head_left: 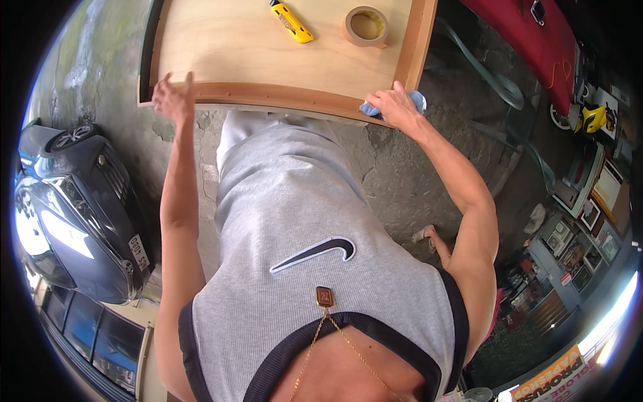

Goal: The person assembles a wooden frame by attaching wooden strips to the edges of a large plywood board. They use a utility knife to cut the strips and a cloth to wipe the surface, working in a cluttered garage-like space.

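A shallow wooden frame with a pale plywood panel inside it lies in front of me. My right hand presses a crumpled light-blue cloth onto the near rail by the right corner. At the near left corner, my left hand hovers or rests lightly with its fingers spread and nothing in it; whether it touches the wood I cannot tell. On the panel lie a yellow utility knife and, to its right, a roll of tan masking tape.
Cracked concrete ground surrounds the frame. A dark grey car is parked at left. To the right are a green strap or hose, a red vehicle or panel, a yellow helmet-like object and another person's leg.
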A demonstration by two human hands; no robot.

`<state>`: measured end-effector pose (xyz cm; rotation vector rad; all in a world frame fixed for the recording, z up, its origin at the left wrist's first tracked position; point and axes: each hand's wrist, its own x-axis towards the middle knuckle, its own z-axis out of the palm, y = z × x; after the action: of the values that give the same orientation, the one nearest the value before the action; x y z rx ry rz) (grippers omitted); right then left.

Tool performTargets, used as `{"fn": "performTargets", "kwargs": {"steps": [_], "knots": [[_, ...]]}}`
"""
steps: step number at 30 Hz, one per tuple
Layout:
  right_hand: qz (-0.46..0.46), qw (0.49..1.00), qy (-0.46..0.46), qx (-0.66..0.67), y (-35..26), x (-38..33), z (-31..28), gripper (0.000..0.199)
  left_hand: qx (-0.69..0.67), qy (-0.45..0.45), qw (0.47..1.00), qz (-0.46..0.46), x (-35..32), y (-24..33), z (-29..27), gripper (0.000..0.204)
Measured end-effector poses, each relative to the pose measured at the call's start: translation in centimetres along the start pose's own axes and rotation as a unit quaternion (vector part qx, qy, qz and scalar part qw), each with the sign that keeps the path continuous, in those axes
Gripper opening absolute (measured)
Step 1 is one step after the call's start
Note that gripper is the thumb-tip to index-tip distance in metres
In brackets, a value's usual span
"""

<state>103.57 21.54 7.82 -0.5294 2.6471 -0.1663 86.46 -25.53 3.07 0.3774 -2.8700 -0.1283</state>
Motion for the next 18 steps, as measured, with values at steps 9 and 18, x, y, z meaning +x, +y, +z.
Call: {"fn": "performTargets", "kwargs": {"steps": [9,18], "knots": [[-0.095,0.991,0.038,0.092,-3.6,6.1,-0.3,0.024,0.0,-0.023,0.999,-0.038,-0.1,-7.1,4.3,0.072],[-0.09,0.996,-0.017,-0.022,2.2,-0.3,-0.3,0.019,-0.039,-0.009,0.991,-0.131,2.9,-8.9,2.5,0.099]]}}
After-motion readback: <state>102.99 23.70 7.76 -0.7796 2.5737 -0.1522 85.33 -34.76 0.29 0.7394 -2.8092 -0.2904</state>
